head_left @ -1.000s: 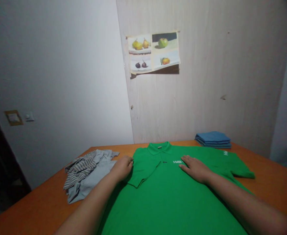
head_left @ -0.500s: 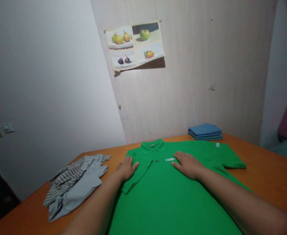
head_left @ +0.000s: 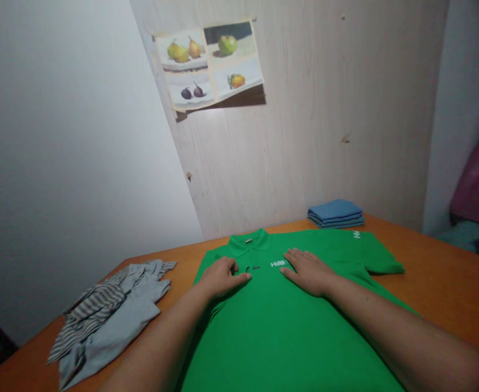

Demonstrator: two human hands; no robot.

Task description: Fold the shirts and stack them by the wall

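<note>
A green polo shirt (head_left: 280, 321) lies front up on the table, its collar at the far end and white lettering on the chest and one sleeve. My left hand (head_left: 223, 276) is over the folded-in left sleeve, below the collar. Its fingers are bent and its thumb is stretched apart from them, with green cloth showing in the gap. The hand and forearm hide most of that sleeve. Flat on the chest beside the lettering rests my right hand (head_left: 308, 272), open, fingers stretched forward. The shirt's right-hand sleeve (head_left: 376, 253) is spread outward.
On the orange table (head_left: 439, 277), a crumpled grey garment with striped cloth (head_left: 112, 316) lies at the left. A folded blue cloth stack (head_left: 335, 212) sits at the back, near the wall. Fruit pictures (head_left: 210, 65) hang above. Something pink (head_left: 478, 179) is at the far right.
My left hand has moved right, from the sleeve's outer edge to over the folded sleeve, and its fingers have bent. My right hand stays on the chest. The view has shifted slightly.
</note>
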